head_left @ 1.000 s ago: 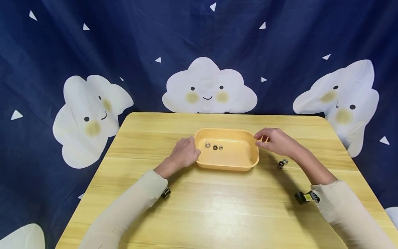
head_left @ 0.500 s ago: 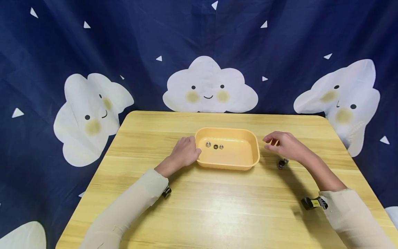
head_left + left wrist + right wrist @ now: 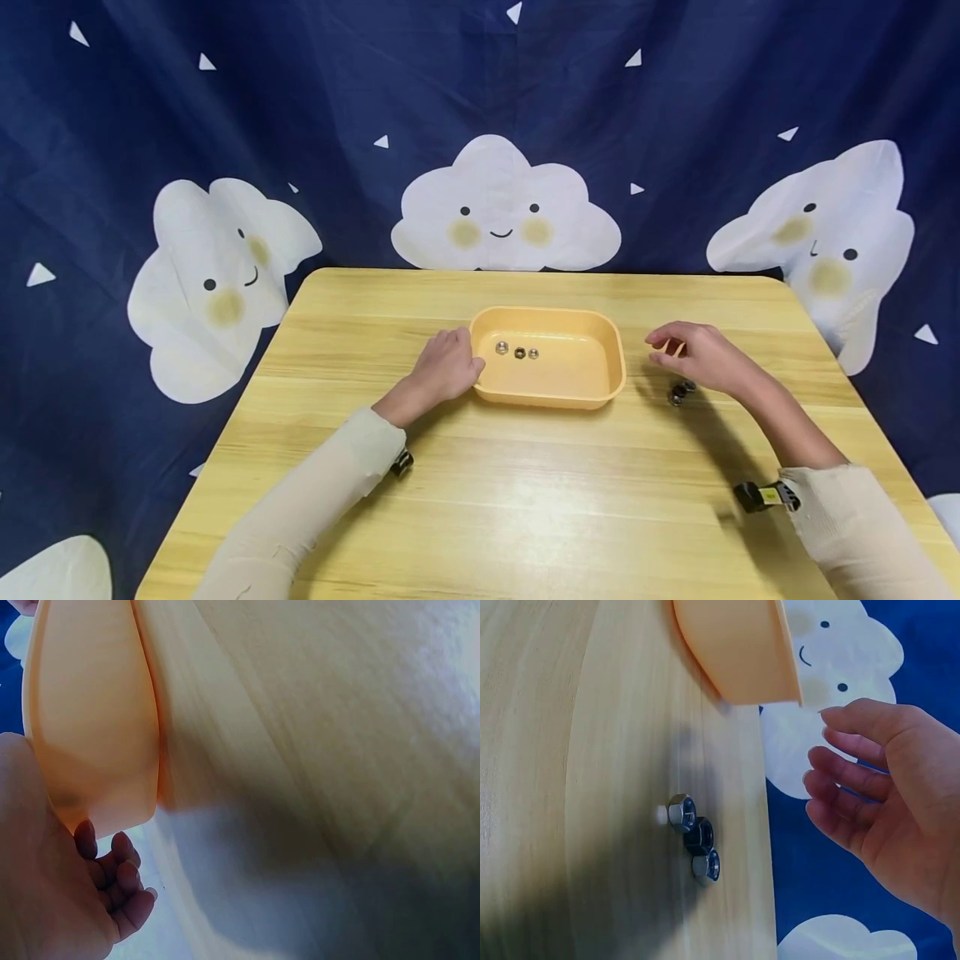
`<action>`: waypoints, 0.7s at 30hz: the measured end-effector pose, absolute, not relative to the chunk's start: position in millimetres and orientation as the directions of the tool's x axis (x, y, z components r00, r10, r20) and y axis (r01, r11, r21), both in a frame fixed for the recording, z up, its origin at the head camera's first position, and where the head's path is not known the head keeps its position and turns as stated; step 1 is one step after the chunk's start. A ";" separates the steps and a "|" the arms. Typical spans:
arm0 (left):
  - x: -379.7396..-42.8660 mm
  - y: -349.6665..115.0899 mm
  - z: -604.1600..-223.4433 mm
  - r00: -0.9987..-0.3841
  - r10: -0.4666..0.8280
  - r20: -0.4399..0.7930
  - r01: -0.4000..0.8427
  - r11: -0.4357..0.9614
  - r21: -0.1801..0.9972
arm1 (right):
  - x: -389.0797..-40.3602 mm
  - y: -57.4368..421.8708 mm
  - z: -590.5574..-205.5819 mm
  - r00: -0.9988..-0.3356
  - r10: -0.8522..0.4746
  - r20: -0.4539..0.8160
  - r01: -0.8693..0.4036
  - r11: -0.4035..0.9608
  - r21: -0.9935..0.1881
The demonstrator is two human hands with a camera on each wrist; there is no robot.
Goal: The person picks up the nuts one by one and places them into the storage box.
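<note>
A shallow orange plastic tray [image 3: 558, 383] stands on the table. At its left end my left hand [image 3: 442, 367] grips the rim, thumb over the edge and fingers curled outside the wall [image 3: 97, 727]. Inside, toward the left, lie a larger silver nut [image 3: 502, 347], a dark nut [image 3: 520, 353] and a small silver nut [image 3: 533, 354]. My right hand [image 3: 697, 354] hovers right of the tray with loosely bent fingers and nothing in them. Below it, on the tabletop, a silver nut [image 3: 681, 813], a black nut [image 3: 699, 836] and another silver nut [image 3: 706, 867] sit close together in a row.
The light wooden table [image 3: 487, 483] has rounded far corners. Behind it hangs a dark blue curtain [image 3: 345, 100] printed with white clouds. Each sleeve cuff carries a small black camera, such as the right camera [image 3: 750, 497].
My right hand has drawn back from the tray's right rim, moving right and toward me, over the nuts on the table. The left hand keeps its hold, and the tray stays in place.
</note>
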State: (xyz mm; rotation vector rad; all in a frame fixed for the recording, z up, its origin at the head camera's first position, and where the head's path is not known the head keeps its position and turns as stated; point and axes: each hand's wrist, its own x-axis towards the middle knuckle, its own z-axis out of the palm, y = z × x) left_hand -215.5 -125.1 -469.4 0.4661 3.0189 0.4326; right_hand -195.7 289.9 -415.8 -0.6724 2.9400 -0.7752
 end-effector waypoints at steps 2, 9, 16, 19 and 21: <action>-215.0 -125.6 -469.1 -0.954 0.299 -0.012 0.283 0.916 0.284 | -195.4 291.2 -416.3 -0.906 -0.415 0.082 -0.401 0.781 -0.478; -214.2 -125.9 -469.1 -0.954 0.301 -0.007 0.285 0.911 0.298 | -192.2 301.0 -423.6 -0.923 -0.382 0.046 -0.356 0.801 -0.481; -213.2 -125.1 -469.1 -0.953 0.303 -0.019 0.285 0.914 0.288 | -186.3 312.1 -431.3 -0.923 -0.380 0.064 -0.359 0.785 -0.505; -212.9 -125.1 -468.7 -0.953 0.303 -0.027 0.284 0.916 0.282 | -183.7 316.9 -433.8 -0.927 -0.372 0.056 -0.347 0.786 -0.511; -213.3 -125.2 -468.5 -0.952 0.304 -0.025 0.285 0.916 0.283 | -182.3 319.9 -435.3 -0.931 -0.363 0.041 -0.332 0.791 -0.514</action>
